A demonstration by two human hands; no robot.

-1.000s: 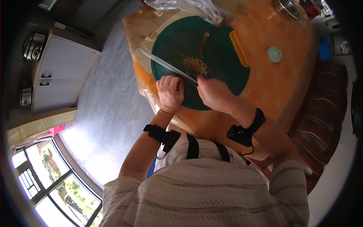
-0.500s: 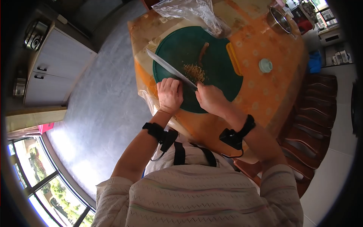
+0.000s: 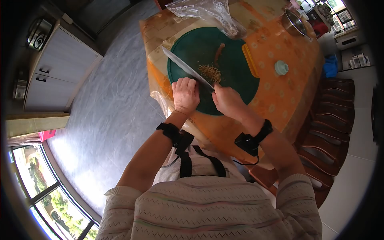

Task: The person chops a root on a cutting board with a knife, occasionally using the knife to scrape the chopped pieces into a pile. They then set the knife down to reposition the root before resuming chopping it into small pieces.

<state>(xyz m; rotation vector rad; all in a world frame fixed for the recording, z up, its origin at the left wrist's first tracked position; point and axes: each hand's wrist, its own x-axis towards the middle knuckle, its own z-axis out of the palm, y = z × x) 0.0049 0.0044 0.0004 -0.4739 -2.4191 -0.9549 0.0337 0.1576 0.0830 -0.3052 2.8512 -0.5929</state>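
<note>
Head view shows the right hand (image 3: 230,102) closed around the handle end of a knife (image 3: 184,65), its fingers wrapped in with no visible gap and the handle itself hidden inside the grip. The blade runs from that hand up and to the left over a round green board (image 3: 196,39), its tip near the board's left rim. The left hand (image 3: 186,96) is at the board's near left edge, back of the hand up, its fingers (image 3: 185,83) bent and drawn close together just beside the blade's near side; their tips are turned under, so I cannot tell whether they pinch anything or touch the steel. Just beyond the blade, a small heap of chopped brown bits (image 3: 210,73) lies on the board, with a slim brown stick-like piece (image 3: 219,54) behind it, apart from both hands. A yellow handle (image 3: 251,61) is at the board's right edge. On the orange-patterned surface (image 3: 276,96), a clear plastic bag (image 3: 208,12) lies against the board's far side, a pale green lid-like object (image 3: 281,68) sits to the right, and a metal bowl (image 3: 294,23) stands farther back.
</note>
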